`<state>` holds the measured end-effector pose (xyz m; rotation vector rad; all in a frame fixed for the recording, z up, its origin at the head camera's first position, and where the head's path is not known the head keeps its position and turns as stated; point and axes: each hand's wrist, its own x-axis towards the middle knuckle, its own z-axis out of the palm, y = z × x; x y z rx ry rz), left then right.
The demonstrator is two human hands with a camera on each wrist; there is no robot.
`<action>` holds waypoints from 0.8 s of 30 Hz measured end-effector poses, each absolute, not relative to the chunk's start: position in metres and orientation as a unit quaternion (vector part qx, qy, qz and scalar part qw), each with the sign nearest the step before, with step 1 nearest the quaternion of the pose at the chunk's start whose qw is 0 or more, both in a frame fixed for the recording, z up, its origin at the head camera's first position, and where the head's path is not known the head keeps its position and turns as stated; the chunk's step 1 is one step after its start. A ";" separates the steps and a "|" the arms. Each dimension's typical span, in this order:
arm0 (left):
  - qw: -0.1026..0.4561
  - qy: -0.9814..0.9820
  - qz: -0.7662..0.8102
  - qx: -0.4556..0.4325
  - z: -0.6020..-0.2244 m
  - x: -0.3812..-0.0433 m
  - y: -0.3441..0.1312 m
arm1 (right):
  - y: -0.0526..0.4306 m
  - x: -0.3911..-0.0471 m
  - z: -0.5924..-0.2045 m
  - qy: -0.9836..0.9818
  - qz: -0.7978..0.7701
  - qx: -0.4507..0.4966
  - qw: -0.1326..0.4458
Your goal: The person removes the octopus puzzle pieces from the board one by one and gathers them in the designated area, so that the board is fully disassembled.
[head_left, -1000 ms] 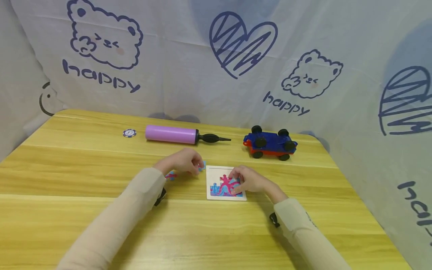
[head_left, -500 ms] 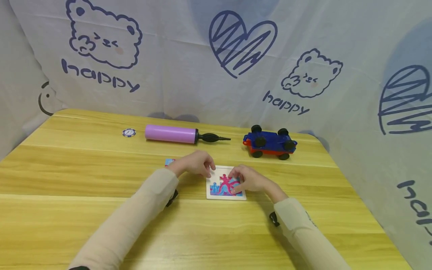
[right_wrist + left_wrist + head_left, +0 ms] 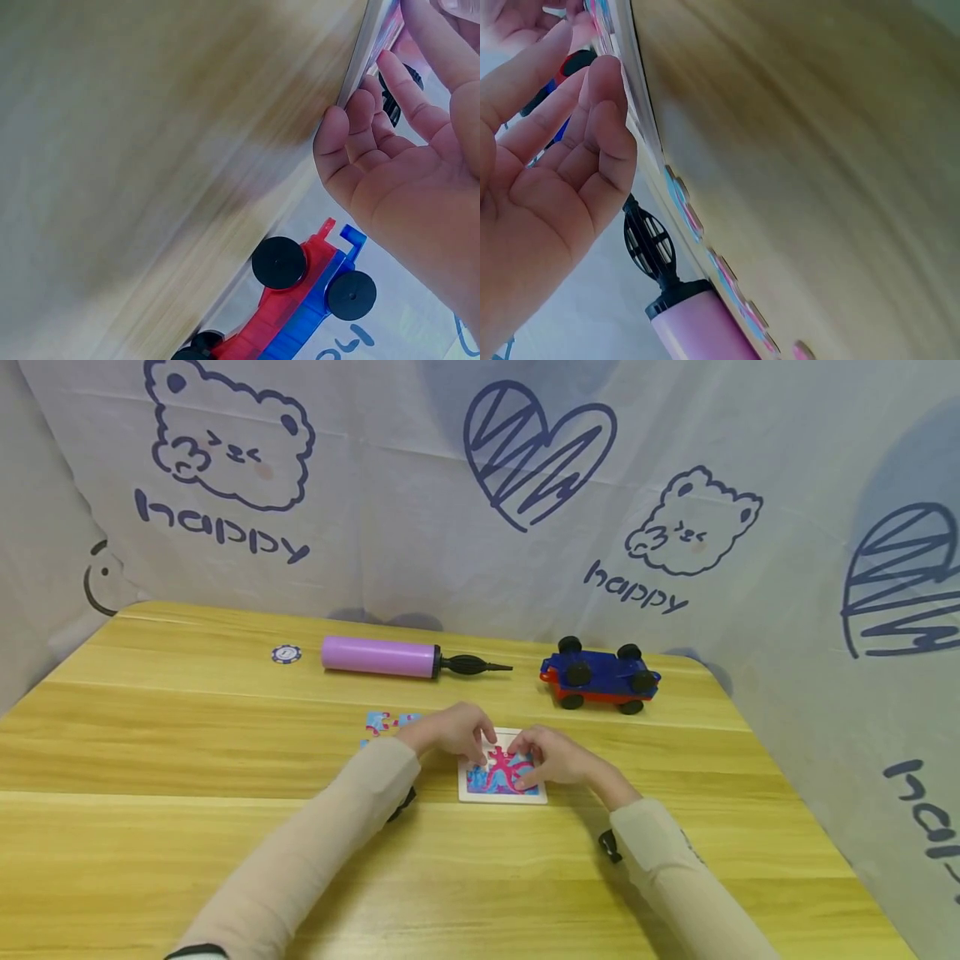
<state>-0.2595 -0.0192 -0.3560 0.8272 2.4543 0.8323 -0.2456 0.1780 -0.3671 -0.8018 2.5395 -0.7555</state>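
Note:
My left hand (image 3: 459, 728) is over the left part of a white-framed jigsaw puzzle tray (image 3: 468, 798), thumb and fingers drawn together as in a pinch on a puzzle piece mostly hidden by the fingertips. The tray's lower part is filled with blue and pink pieces forming a pink creature (image 3: 501, 770). My right hand (image 3: 558, 758) holds the tray's right side, its thumb over the picture. In the right wrist view, fingers (image 3: 331, 139) curl against the tray's edge (image 3: 355, 60). Several loose puzzle pieces (image 3: 377, 722) lie left of the tray, partly behind my left arm.
A purple hand pump (image 3: 381, 657) with a black nozzle lies at the back. To its left is a poker chip (image 3: 287, 654); to its right, a blue and red toy car (image 3: 602, 678) shows wheels upward. A printed white cloth (image 3: 420, 527) hangs behind the wooden table (image 3: 480, 877).
My left hand has moved right, from the loose pieces to the tray, taking a blue and pink puzzle piece along. Loose pieces behind it came into sight. My right hand stays on the tray.

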 end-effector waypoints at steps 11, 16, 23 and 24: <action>0.230 0.890 0.260 0.296 -0.355 -0.259 -0.012 | 0.178 -0.245 -0.367 0.904 -0.267 -0.282 0.181; 0.234 0.891 0.252 0.295 -0.357 -0.259 -0.010 | 0.178 -0.244 -0.367 0.905 -0.268 -0.277 0.183; 0.227 0.898 0.239 0.293 -0.356 -0.258 -0.008 | 0.178 -0.244 -0.366 0.904 -0.267 -0.281 0.182; 0.224 0.899 0.237 0.294 -0.356 -0.257 -0.008 | 0.178 -0.244 -0.366 0.903 -0.268 -0.282 0.183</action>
